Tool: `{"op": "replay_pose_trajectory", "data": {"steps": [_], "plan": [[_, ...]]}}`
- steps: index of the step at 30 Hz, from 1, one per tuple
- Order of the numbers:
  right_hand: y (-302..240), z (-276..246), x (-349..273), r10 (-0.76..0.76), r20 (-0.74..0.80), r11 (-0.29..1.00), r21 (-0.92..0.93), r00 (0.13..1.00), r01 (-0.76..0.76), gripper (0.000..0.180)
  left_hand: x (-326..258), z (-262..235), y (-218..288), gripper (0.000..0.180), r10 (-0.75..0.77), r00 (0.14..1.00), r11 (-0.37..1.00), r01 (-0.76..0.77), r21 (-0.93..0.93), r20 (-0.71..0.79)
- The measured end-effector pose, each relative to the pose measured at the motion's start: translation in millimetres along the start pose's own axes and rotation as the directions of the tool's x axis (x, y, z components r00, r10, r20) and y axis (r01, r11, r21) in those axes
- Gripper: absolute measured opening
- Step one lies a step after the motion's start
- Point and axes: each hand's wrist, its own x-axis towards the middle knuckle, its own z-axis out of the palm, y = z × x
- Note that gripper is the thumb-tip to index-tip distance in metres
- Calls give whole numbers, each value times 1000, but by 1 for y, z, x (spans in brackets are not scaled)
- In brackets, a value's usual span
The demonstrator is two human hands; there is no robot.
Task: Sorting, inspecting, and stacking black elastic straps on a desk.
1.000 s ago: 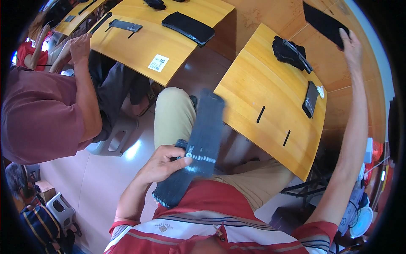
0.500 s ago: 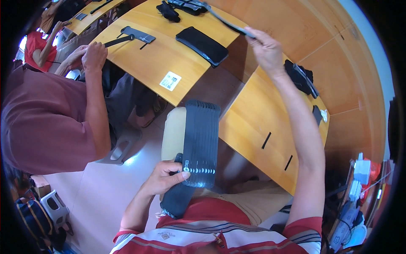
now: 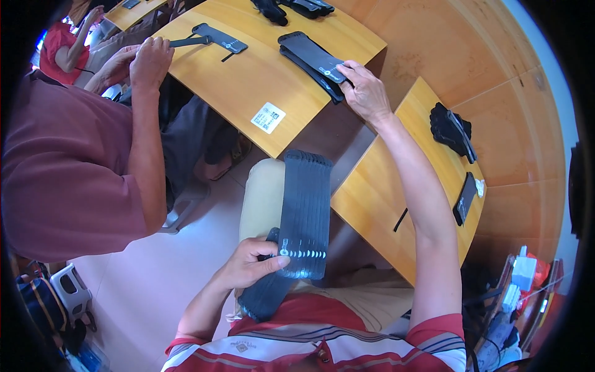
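Note:
My left hand [image 3: 251, 263], low in the middle, grips a fanned stack of dark grey flat pieces [image 3: 305, 211] with rounded ends and small white marks. The stack stands over my beige-trousered leg; more dark pieces hang below the hand. My right arm reaches to the far table, where my right hand [image 3: 367, 93] pinches the near end of a single dark grey flat piece [image 3: 312, 54]. That piece lies over a black pile [image 3: 322, 85] at the table's edge, and whether it rests fully on the pile I cannot tell.
At left a co-worker in a purple shirt [image 3: 68, 161] holds a dark strip [image 3: 189, 42] beside a grey flat piece [image 3: 229, 41]. A white label [image 3: 268, 118] sits on that table. Black bundles [image 3: 450, 130], a black piece [image 3: 463, 198] and a short strip [image 3: 400, 220] lie on the right table.
My right hand has come down and slightly left; the piece it held raised now lies over the black pile. My left hand keeps its stack. The view has shifted a little.

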Motion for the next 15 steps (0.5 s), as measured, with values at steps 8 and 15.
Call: {"op": "replay_pose_trajectory", "data": {"steps": [8,15], "plan": [[-7,-21,-20,80,1,991,-103,997,-80,47,9,8,3,23,29,1000,1000,-29,5,3],[-111,-81,-116,514,446,441,596,733,-671,45,18,21,12,20,94,995,995,-93,49,-32]]}}
